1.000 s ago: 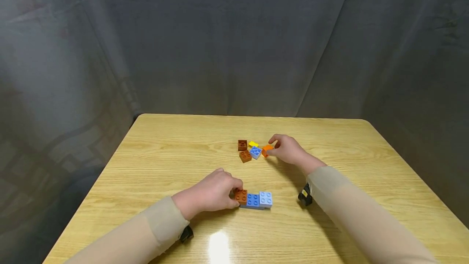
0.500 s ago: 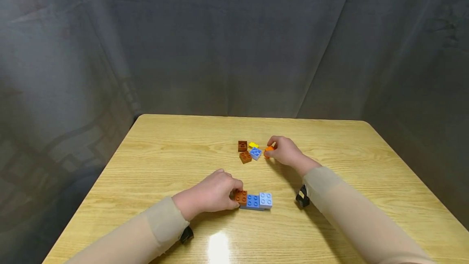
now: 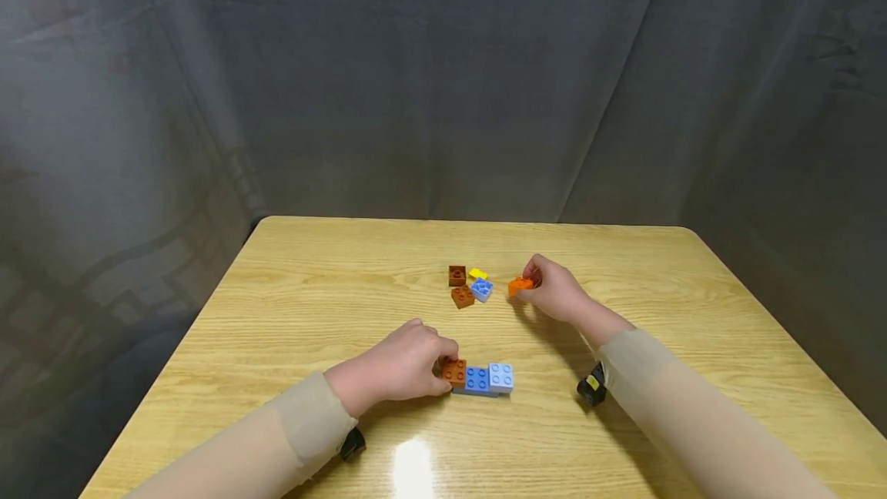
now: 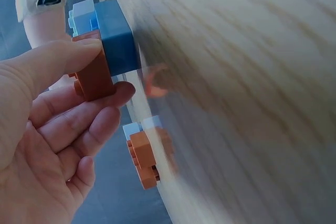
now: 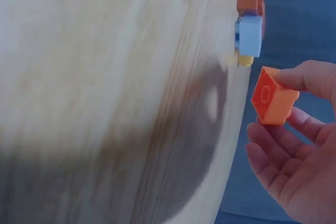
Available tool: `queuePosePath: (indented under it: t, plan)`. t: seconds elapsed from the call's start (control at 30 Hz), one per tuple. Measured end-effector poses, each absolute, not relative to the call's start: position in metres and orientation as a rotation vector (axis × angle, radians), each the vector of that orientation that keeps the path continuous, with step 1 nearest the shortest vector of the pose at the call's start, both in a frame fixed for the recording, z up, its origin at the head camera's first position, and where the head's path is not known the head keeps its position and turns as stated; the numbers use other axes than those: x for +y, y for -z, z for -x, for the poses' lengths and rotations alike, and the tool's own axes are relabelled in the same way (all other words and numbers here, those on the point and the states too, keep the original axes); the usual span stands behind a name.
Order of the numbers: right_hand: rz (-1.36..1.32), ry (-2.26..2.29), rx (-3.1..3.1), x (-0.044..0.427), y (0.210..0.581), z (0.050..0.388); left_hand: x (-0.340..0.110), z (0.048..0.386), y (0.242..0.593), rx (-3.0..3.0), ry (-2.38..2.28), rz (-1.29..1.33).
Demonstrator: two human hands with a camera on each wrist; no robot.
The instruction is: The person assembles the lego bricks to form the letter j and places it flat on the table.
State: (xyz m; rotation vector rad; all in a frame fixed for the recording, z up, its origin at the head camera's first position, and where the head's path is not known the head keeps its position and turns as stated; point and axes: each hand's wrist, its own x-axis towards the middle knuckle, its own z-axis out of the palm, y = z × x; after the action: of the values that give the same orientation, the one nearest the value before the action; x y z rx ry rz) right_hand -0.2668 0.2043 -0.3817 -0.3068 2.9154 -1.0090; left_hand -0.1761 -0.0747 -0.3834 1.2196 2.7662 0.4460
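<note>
My left hand (image 3: pixel 405 360) pinches a brown brick (image 3: pixel 453 372) between thumb and fingers. That brick sits on the left end of a longer blue brick (image 3: pixel 476 380), and a pale blue brick (image 3: pixel 501 377) sits on its right end. Farther off, my right hand (image 3: pixel 557 291) holds an orange brick (image 3: pixel 520 286) by thumb and fingers. In the right wrist view the orange brick (image 5: pixel 275 96) is tilted and raised off the table, its hollow underside showing. The left wrist view shows my thumb (image 4: pixel 84 56) pressed on the side of the brown brick (image 4: pixel 97 80).
Left of my right hand lies a loose group: a dark brown brick (image 3: pixel 457 276) with its hollow side up, another brown brick (image 3: pixel 463 296), a light blue brick (image 3: pixel 482 289) and a small yellow brick (image 3: pixel 478 273). Grey cloth (image 3: pixel 430 83) hangs behind the wooden table (image 3: pixel 312 276).
My right hand has taken hold of the orange brick and moved it right, away from the loose bricks. The left hand and the joined bricks have stayed in place.
</note>
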Motion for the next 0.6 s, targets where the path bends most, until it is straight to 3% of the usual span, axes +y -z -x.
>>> queuePosePath:
  t: [0.6]
  plan:
    - [0.547,1.162,2.848,0.199,0.364,0.214,-0.076,0.18,0.384,2.768,-0.456,-1.246]
